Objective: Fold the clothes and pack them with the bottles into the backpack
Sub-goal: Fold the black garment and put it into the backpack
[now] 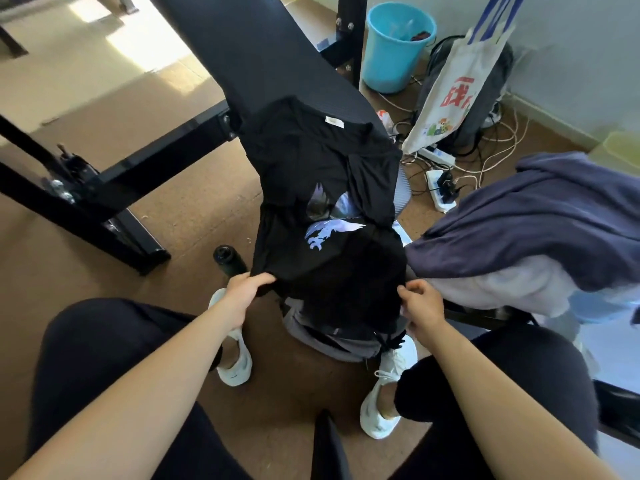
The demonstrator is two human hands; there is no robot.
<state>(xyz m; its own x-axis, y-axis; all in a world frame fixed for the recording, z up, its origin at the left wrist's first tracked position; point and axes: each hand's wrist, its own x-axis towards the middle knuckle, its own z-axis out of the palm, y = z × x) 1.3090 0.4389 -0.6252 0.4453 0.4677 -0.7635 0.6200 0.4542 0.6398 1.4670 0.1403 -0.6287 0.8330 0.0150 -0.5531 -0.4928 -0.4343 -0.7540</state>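
Both hands pinch the lower hem of the black T-shirt (329, 188), left hand (247, 289) and right hand (420, 306) with fingers curled on the cloth. It hangs over the grey backpack (332, 337) on the floor, hiding most of it. A dark bottle (228, 259) stands just left; a heap of navy and white clothes (536, 230) lies right, a blue bucket (398, 46) and tote bag (450, 95) behind.

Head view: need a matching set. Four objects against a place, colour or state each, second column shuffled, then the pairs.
Objects
1. black T-shirt
2. dark bottle
3. bucket
4. tote bag

Place, colour or state
A. light blue, near the far wall
B. lower edge gripped by the left hand and the right hand
C. white with red print
D. on the floor beside the left hand

Pairs: 1-B, 2-D, 3-A, 4-C
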